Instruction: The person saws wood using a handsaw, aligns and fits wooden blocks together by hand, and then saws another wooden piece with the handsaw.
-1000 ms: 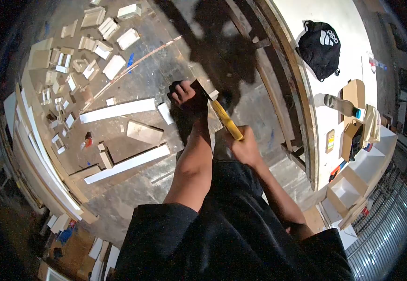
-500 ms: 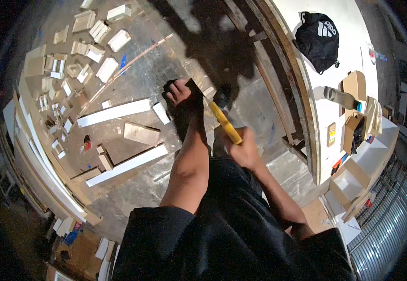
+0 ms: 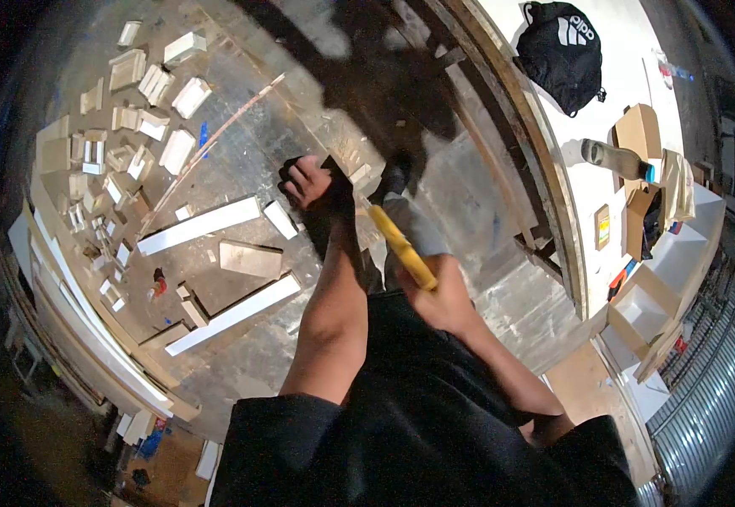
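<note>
My right hand [image 3: 440, 294] is wrapped round the handle of a yellow-handled tool [image 3: 403, 248]. A thin shaft leads from the handle to a dark, flat end beside my left hand [image 3: 308, 181]. The left fingers are curled into a fist, partly in deep shadow. Whatever they grip, if anything, I cannot make out. Below and left of that hand, a short white block [image 3: 280, 220] and a long white board [image 3: 202, 225] lie on the floor.
Small wooden pieces [image 3: 155, 84] are scattered at the upper left, beside a thin strip [image 3: 224, 132]. A white-topped table [image 3: 583, 221] on the right bears a black bag [image 3: 560, 55], a bottle [image 3: 612, 159] and an opened cardboard box [image 3: 638, 128]. Long boards [image 3: 89, 325] line the left.
Both hands and the yellow-handled tool sit slightly lower and further left in view. My right hand keeps its hold, and my left stays curled. The whole scene has shifted a little as well.
</note>
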Motion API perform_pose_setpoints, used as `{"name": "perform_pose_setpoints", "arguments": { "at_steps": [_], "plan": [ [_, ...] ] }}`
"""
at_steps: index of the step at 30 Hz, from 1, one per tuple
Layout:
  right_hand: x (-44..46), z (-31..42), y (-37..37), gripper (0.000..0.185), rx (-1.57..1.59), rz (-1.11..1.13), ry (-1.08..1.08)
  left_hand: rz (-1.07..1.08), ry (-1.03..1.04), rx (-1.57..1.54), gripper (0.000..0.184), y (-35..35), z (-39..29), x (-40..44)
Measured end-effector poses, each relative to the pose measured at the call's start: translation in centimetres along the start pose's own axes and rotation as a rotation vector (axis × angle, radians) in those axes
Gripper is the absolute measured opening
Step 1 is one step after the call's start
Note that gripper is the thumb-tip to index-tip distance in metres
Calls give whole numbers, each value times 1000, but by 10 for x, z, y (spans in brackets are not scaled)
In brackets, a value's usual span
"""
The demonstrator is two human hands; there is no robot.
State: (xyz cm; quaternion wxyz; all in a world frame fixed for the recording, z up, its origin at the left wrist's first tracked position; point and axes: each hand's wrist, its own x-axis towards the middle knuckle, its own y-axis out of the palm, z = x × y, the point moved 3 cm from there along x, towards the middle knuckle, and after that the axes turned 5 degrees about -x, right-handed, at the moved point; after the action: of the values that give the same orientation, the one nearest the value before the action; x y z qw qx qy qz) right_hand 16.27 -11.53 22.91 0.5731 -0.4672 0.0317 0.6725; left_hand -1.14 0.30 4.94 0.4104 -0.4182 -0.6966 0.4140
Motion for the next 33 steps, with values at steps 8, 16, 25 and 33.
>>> {"name": "perform_pose_setpoints", "arguments": {
  "at_steps": [8,16,25,33],
  "plan": [
    [12,30,-2,23,67,80,-39,62,73,62,18,21,8,-14],
    [22,13,11,26,302,133,-66,-9,-27,-3,11,-3,-8,-7],
    [18,19,12,13,384,132,3,57,-12,-9,14,-2,-3,-11],
    [14,55,-11,11,443,25,50,42,117,38,30,-22,-15,-6]
  ]
}}
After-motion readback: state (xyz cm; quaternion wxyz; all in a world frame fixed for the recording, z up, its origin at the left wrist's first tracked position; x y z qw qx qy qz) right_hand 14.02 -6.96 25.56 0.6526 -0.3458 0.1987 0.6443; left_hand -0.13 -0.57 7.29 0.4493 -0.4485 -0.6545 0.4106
